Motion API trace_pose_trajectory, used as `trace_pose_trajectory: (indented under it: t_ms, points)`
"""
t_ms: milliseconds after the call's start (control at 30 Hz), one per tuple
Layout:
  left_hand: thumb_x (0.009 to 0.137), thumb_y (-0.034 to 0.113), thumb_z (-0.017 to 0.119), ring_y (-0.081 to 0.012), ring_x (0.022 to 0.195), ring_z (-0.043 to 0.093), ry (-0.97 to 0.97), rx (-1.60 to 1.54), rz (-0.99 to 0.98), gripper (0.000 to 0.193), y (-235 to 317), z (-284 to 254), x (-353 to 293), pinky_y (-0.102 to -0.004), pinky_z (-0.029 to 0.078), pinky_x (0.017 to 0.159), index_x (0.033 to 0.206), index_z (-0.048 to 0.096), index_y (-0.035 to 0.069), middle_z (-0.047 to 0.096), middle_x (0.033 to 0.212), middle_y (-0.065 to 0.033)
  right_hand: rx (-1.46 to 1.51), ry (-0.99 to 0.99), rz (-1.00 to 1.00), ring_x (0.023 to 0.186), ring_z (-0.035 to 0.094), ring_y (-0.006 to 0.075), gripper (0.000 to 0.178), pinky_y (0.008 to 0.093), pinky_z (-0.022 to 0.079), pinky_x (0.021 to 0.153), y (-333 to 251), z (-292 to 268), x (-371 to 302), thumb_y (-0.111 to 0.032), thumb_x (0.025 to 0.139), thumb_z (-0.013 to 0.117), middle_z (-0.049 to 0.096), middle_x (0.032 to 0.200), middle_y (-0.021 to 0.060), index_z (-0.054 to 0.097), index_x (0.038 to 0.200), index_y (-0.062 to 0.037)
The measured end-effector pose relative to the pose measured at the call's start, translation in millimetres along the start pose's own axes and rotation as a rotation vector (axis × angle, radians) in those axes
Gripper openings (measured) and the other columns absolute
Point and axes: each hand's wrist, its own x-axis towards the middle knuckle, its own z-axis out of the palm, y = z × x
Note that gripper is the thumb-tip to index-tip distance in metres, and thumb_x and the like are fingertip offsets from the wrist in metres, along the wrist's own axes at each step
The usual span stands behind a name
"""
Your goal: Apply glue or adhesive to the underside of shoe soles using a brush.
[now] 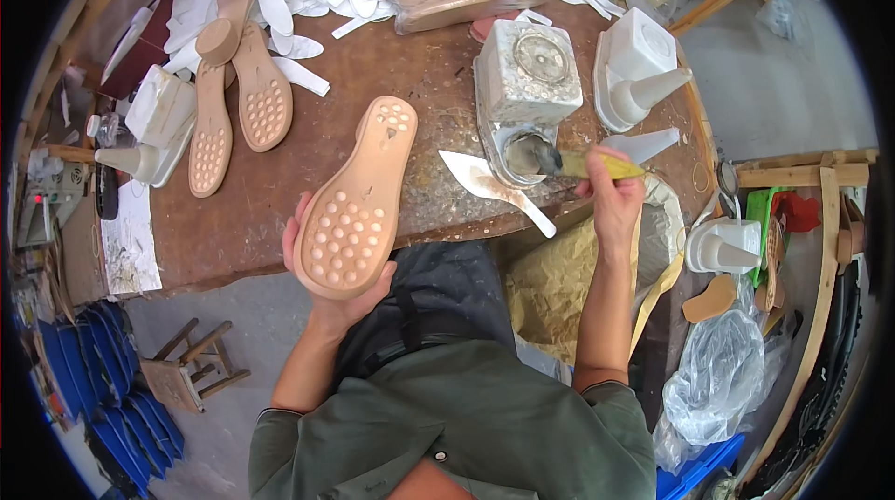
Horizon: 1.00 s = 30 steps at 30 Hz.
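Clamped around its wide end by the left hand (354,304), the sole (352,200) is held over the table's edge (438,225); a brush (572,164) is pinched by the right hand (612,200). Through overloading, the white cutout (483,183) could be dripped on. The sole's long axis is slanted, narrow end pointed away, slightly rightward.

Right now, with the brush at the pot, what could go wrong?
The brush could drip onto the white piece lying beside the pot. That piece's narrow end seems to overhang the table edge, so a bump might tip it off. The shoe sole is held by the left hand alone and might slip.
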Motion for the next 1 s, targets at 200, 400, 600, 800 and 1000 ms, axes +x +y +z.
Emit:
trace_pose_trajectory:
  t_ms: [200, 400, 600, 800, 1000]
  points:
    - [0.062, 0.020, 0.081, -0.0317, 0.129, 0.032, -0.236, 0.350, -0.052, 0.113, 13, -3, 9, -0.0440, 0.027, 0.106, 0.138, -0.001, 0.005, 0.019, 0.142, -0.0223, 0.003, 0.070, -0.005, 0.051, 0.054, 0.0079, 0.016, 0.0195, 0.042, 0.047, -13, -10, -14, -0.011, 0.086, 0.063, 0.058, 0.070, 0.0013, 0.061, 0.097, 0.0005]
    - [0.062, 0.019, 0.081, -0.0313, 0.129, 0.031, -0.071, 0.098, -0.017, 0.111, 8, 4, 1, -0.0434, 0.025, 0.107, 0.138, 0.002, 0.005, 0.019, 0.143, -0.0212, -0.272, -0.109, 0.008, 0.054, 0.051, 0.0056, 0.017, 0.0197, 0.039, 0.050, -32, -4, -9, -0.015, 0.087, 0.062, 0.057, 0.068, -0.0012, 0.060, 0.096, -0.0006]
    - [0.062, 0.019, 0.081, -0.0317, 0.130, 0.031, -0.035, 0.068, -0.052, 0.109, 5, 0, -6, -0.0434, 0.027, 0.107, 0.137, 0.004, 0.005, 0.020, 0.142, -0.0219, -0.302, -0.090, 0.033, 0.053, 0.051, 0.0060, 0.018, 0.0206, 0.038, 0.047, -43, -1, -12, -0.017, 0.087, 0.061, 0.055, 0.064, -0.0017, 0.061, 0.095, -0.0010]
    - [0.061, 0.036, 0.079, -0.0342, 0.127, 0.035, 0.064, 0.049, 0.083, 0.110, 9, -2, -19, -0.0446, 0.026, 0.107, 0.137, 0.008, 0.001, 0.029, 0.138, -0.0260, 0.055, 0.036, 0.020, 0.049, 0.051, 0.0074, 0.016, 0.0189, 0.038, 0.045, -40, -17, -17, -0.011, 0.087, 0.060, 0.060, 0.069, 0.0027, 0.061, 0.098, 0.0011]
    - [0.061, 0.043, 0.079, -0.0360, 0.127, 0.034, -0.091, -0.483, -0.195, 0.112, 55, -24, -20, -0.0457, 0.028, 0.106, 0.140, 0.007, 0.008, 0.027, 0.139, -0.0241, 0.453, -0.163, -0.100, 0.047, 0.054, 0.0120, 0.017, 0.0217, 0.043, 0.043, -106, 42, -60, -0.005, 0.086, 0.058, 0.061, 0.069, 0.0094, 0.057, 0.100, 0.0042]
